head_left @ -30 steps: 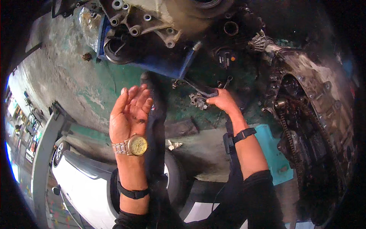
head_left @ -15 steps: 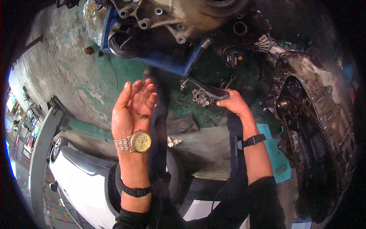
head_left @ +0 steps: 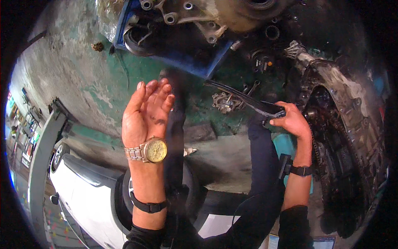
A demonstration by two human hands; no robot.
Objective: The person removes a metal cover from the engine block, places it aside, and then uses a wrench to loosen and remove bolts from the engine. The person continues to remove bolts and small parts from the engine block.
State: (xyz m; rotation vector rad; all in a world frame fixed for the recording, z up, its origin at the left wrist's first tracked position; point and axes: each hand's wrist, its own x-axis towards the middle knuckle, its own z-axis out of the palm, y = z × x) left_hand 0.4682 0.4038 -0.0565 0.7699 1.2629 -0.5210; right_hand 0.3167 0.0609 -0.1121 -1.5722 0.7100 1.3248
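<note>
Worn, patchy green-and-grey flooring (head_left: 110, 85) is spreading beneath the work, with a white car (head_left: 85, 186) and an upright grey metal post (head_left: 41, 151) standing beyond its lower left side. On this floor, a shallow blue tray (head_left: 190, 69) is carrying dark parts, and a large, pale metal casting with round bolt holes (head_left: 228, 16) is overlapping its far edge.

The right hand (head_left: 295, 119) is gripping one end of a long, curved black strip (head_left: 244, 98), thumb below and fingers above, in a narrow hold. The strip is slanting away over the floor, its free end appearing just beside the tray's near corner. A small, irregular silver-grey metal part (head_left: 224, 103) is lying below the strip, partly covered by it; whether the two are touching, I cannot tell.

The left hand (head_left: 145, 114) is holding nothing, lying wide with its smudged palm up and fingers slightly bent. A gold-faced metal wristwatch (head_left: 155, 150) is circling that wrist. Toward the floor's right side, an open, oily metal housing (head_left: 340, 83) is standing near the right hand.
</note>
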